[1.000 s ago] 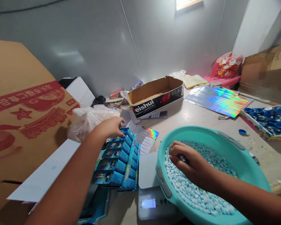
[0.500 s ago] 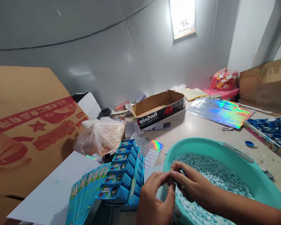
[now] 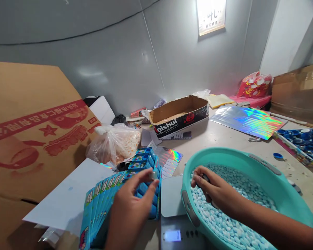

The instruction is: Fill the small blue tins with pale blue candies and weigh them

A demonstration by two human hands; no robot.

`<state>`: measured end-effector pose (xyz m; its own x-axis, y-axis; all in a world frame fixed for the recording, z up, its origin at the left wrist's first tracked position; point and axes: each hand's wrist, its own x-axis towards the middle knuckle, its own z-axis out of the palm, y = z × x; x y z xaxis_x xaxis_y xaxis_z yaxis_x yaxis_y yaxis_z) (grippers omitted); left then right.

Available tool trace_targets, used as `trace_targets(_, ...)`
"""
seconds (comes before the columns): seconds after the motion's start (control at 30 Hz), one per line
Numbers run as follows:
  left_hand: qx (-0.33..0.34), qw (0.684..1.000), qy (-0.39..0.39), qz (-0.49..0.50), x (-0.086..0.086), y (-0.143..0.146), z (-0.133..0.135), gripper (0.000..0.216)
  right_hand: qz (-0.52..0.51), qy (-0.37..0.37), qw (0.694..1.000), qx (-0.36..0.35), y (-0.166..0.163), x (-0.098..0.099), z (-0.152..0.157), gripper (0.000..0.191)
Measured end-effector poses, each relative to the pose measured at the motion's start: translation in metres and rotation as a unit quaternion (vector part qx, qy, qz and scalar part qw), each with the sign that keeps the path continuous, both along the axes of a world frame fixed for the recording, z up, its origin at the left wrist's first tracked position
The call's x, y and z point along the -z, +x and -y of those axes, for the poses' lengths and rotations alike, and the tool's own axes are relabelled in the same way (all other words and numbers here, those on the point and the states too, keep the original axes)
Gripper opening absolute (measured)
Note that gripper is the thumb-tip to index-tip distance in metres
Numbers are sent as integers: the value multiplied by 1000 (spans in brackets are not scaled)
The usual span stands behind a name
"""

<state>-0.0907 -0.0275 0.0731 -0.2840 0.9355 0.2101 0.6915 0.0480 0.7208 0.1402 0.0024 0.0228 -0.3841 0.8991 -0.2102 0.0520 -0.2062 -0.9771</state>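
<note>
My left hand (image 3: pixel 131 205) is pinched on a small clear, whitish piece (image 3: pixel 153 175) between thumb and index finger, over the open-fronted blue candy boxes (image 3: pixel 143 157). Those boxes stand in a stepped row, with several flaps fanned out to the left. Above the teal basin (image 3: pixel 224 152), my right hand (image 3: pixel 211 187) is curled round a small dark, shiny object (image 3: pixel 205 177), mostly hidden by the fingers. Pale blue and white pellet candies (image 3: pixel 234 208) fill the basin's lower part. Between the boxes and basin lies a digital scale (image 3: pixel 173 198) with a lit display.
At left stands a large cardboard carton (image 3: pixel 41 114), with a white sheet (image 3: pixel 67 198) in front. A plastic bag (image 3: pixel 114 142) and a black-printed tray box (image 3: pixel 179 116) sit behind. Rightward are shiny holographic sheets (image 3: pixel 245 119), a box of blue caps (image 3: pixel 302 142) and a loose blue cap (image 3: pixel 278 156).
My hands have come apart. The left moved leftward to the blue boxes with the small clear piece, uncovering the scale's display; the right stays over the basin. The view shifted slightly.
</note>
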Motion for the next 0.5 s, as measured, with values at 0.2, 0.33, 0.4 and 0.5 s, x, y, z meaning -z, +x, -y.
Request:
trace_targets(0.2,105,954,-13,-280,-32,-59,-61,39,43,19,999,-4,7,-2,-8,31)
trace_targets(0.33,157,926,-95,-330,-17,-69,-77,41,63,79,995,4,10,-2,-8,30)
trace_targets(0.4,175,924,-86,-330,-8,-72,-75,43,68,93,993,10,12,-1,-9,31)
trace_targets(0.5,163,935,-51,-310,3,-77,-68,50,70,98,993,18,15,-1,-12,32)
